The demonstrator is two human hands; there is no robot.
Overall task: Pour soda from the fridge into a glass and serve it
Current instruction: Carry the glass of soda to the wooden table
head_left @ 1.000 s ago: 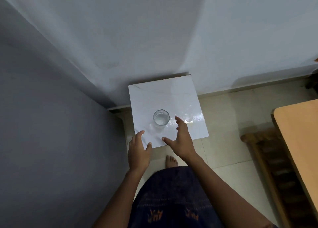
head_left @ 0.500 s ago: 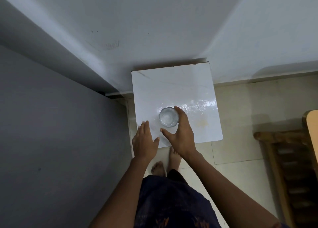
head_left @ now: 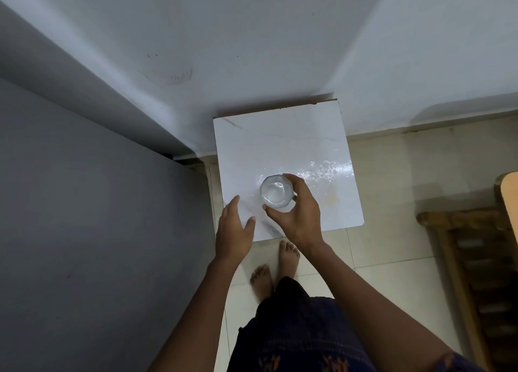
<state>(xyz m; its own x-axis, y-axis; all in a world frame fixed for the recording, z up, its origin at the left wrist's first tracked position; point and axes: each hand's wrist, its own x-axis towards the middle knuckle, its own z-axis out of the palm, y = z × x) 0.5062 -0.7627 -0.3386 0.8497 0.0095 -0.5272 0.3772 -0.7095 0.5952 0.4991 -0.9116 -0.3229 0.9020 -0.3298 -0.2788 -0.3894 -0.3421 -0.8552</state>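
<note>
two hands are out over the white worktop (head_left: pixel 280 136). your right hand (head_left: pixel 300 217) curls round the clear glass (head_left: pixel 276 192), thumb on its near side and fingers at its far rim; the glass stands on the worktop's near half. your left hand (head_left: pixel 234 231) hovers just beside it, fingers straight, holding nothing.

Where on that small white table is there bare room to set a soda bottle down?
The far half of the white table, toward the wall, is bare, and so is the right strip beside the faint stain. The near-left part is crowded: the right hand curls around the glass and the left hand hovers at the near-left edge.
</note>
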